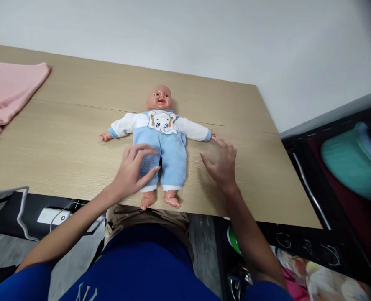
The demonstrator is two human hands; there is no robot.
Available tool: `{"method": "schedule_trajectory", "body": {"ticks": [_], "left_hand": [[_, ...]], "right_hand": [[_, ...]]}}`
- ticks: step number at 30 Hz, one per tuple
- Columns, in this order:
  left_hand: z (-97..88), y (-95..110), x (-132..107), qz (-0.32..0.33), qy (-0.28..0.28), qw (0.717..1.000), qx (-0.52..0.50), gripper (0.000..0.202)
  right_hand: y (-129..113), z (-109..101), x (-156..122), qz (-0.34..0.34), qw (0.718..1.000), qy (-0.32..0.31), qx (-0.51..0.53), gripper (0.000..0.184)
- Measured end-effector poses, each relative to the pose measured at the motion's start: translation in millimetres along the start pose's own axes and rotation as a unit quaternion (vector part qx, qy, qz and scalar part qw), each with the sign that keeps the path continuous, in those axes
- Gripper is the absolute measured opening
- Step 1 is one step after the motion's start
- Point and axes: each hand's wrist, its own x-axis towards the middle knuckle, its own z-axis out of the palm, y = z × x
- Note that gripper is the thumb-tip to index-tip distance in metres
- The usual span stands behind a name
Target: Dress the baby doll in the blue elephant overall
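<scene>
Well to the left of the doll (174,156), a pink cloth (14,90) lies on the tabletop (75,163), bunched at its near end; being apart from the doll, it should not hamper me. Over the doll's left-hand trouser leg as I look at it, my left hand (131,170) is half open, fingers curved and thumb spread, with nothing in its grasp; I cannot tell whether it touches the fabric. The doll itself lies on its back, face up, arms stretched out to both sides, bald head (159,97) away from me and feet (148,200) at the tabletop's near edge. With so little tabletop beyond those feet, I judge that any tug towards me should be avoided. On the doll's right, my right hand (221,164) is loosely open and empty, fingertips by the end of the white sleeve (196,129); contact is unclear there too. To handle it well, I should keep my fingers soft, bring both palms in evenly beside the doll's body, and support the hard head if it leaves the surface, since the limbs may flop.
</scene>
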Motion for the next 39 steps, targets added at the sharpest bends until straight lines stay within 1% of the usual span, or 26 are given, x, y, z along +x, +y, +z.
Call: {"method": "schedule_trajectory", "body": {"ticks": [1, 3, 5, 6, 7, 8, 10, 12, 13, 16, 19, 20, 22, 23, 25, 27, 29, 31, 34, 35, 37, 39], "left_hand": [[8.9, -2.2, 20.4, 0.004, -0.004, 1.0, -0.004, 0.03], [28.4, -8.9, 59.6, -0.009, -0.03, 0.999, 0.009, 0.036], [45.8, -18.7, 94.8, -0.012, -0.069, 0.997, 0.036, 0.041], [52.7, -24.5, 110.5, -0.012, -0.086, 0.995, 0.053, 0.044], [58.0, -30.4, 124.8, -0.011, -0.104, 0.992, 0.07, 0.046], [61.9, -36.3, 137.7, -0.007, -0.121, 0.989, 0.085, 0.048], [66.5, -46.7, 159.1, 0.006, -0.156, 0.982, 0.108, 0.053], [69.3, -53.9, 174.4, 0.018, -0.188, 0.975, 0.118, 0.06], [70.9, -56.1, 179.6, 0.024, -0.202, 0.972, 0.12, 0.064], [76.6, -58.0, 186.2, 0.039, -0.223, 0.967, 0.114, 0.075], [82.0, -56.7, 182.8, 0.041, -0.21, 0.972, 0.1, 0.08], [83.3, -56.3, 180.9, 0.038, -0.201, 0.974, 0.096, 0.079], [85.0, -56.3, 177.3, 0.031, -0.188, 0.978, 0.09, 0.074], [85.5, -56.5, 175.9, 0.029, -0.183, 0.979, 0.088, 0.07], [85.8, -57.5, 174.0, 0.026, -0.177, 0.98, 0.088, 0.063], [85.4, -59.2, 172.9, 0.02, -0.17, 0.982, 0.084, 0.058], [84.3, -61.9, 172.2, 0.007, -0.157, 0.985, 0.071, 0.057], [82.5, -65.8, 172.1, -0.006, -0.135, 0.99, 0.043, 0.056], [78.9, -74.1, 172.7, -0.025, -0.092, 0.995, -0.014, 0.052], [77.7, -77.3, 172.9, -0.032, -0.078, 0.996, -0.037, 0.052], [75.3, -83.4, 172.6, -0.047, -0.047, 0.994, -0.089, 0.054], [72.9, -88.5, 171.0, -0.066, -0.016, 0.985, -0.156, 0.062]], "right_hand": [[18.4, 8.8, 13.0, 0.001, 1.0, -0.026, 0.003, 0.078], [48.6, 26.6, 37.0, 0.003, 0.997, -0.068, 0.02, 0.098], [69.0, 41.0, 55.8, 0.011, 0.993, -0.1, 0.059, 0.112], [75.9, 45.9, 62.6, 0.015, 0.99, -0.113, 0.08, 0.114], [80.8, 49.2, 67.6, 0.019, 0.988, -0.118, 0.098, 0.112], [84.2, 50.8, 70.7, 0.021, 0.986, -0.117, 0.113, 0.105], [87.1, 50.3, 72.5, 0.022, 0.986, -0.099, 0.136, 0.087], [85.5, 47.0, 70.7, 0.031, 0.982, -0.079, 0.167, 0.075], [82.8, 45.3, 69.5, 0.042, 0.978, -0.07, 0.191, 0.074], [64.8, 43.9, 66.7, 0.088, 0.957, -0.028, 0.276, 0.073], [32.9, 50.6, 64.1, 0.116, 0.92, 0.02, 0.374, 0.064], [20.9, 54.1, 62.3, 0.121, 0.905, 0.021, 0.407, 0.061], [-0.9, 61.0, 56.7, 0.125, 0.88, 0.006, 0.458, 0.06], [-9.6, 63.6, 53.2, 0.127, 0.872, -0.004, 0.473, 0.061], [-20.8, 65.9, 46.3, 0.132, 0.864, -0.006, 0.486, 0.061], [-23.7, 64.4, 41.6, 0.136, 0.869, 0.006, 0.475, 0.062], [-20.6, 60.8, 39.8, 0.135, 0.888, 0.008, 0.44, 0.067], [-15.5, 57.5, 40.2, 0.13, 0.913, -0.016, 0.386, 0.069], [-12.5, 57.4, 41.5, 0.101, 0.94, -0.082, 0.316, 0.063], [-14.0, 59.1, 41.8, 0.085, 0.943, -0.103, 0.304, 0.061], [-20.9, 65.0, 42.5, 0.058, 0.941, -0.133, 0.304, 0.059], [-31.8, 73.0, 44.2, 0.053, 0.927, -0.154, 0.339, 0.06]]}}
